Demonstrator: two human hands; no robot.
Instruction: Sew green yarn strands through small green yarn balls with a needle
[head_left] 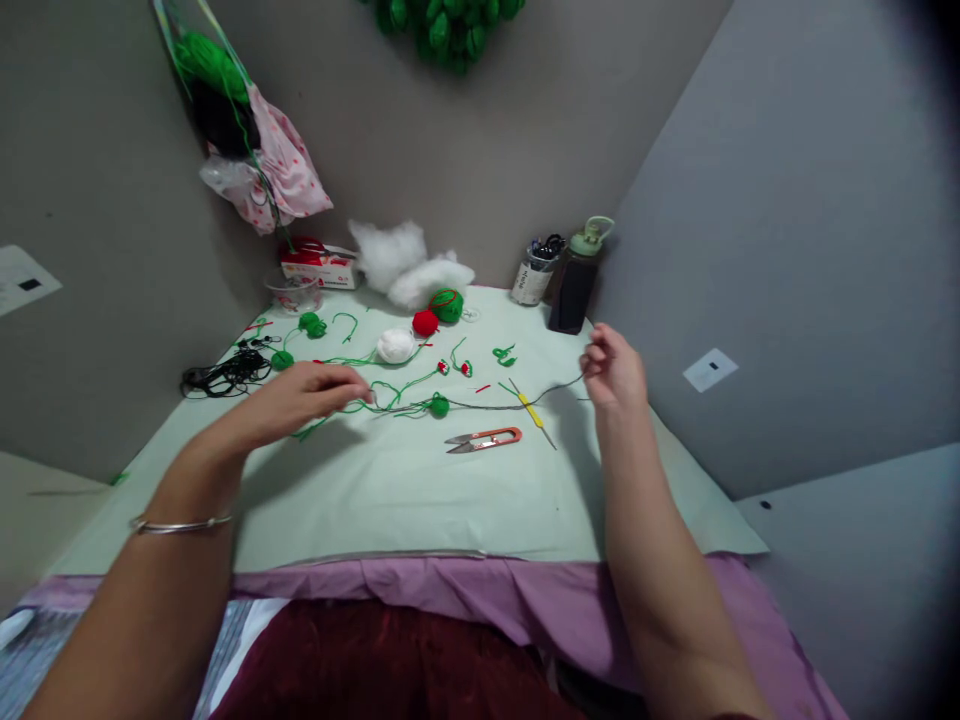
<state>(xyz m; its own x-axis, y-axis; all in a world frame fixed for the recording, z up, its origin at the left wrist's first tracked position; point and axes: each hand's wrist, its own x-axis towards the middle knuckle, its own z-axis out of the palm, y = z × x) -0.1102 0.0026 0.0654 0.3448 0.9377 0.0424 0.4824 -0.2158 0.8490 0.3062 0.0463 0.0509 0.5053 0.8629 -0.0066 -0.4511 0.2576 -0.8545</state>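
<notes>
A thin dark cord point(480, 406) runs across the pale table between my two hands. My left hand point(319, 390), on the left side, pinches one end of it between thumb and fingers. On the right, my right hand point(611, 368) is raised, its fingers closed on the other end. Beneath or just behind the cord lie a small green yarn ball point(439, 405) and a yellow-handled hook point(532, 411). Orange thread snips point(486, 439) rest in front of it. Green yarn strands point(352, 406) lie around my left fingertips.
Farther back are white point(395, 346), red point(425, 322) and green point(448, 305) yarn balls, white stuffing point(409, 268), a pen holder point(533, 275) and a dark bottle point(575, 285). Black cord point(225, 372) lies at left. A pink dotted bag point(285, 165) hangs on the wall.
</notes>
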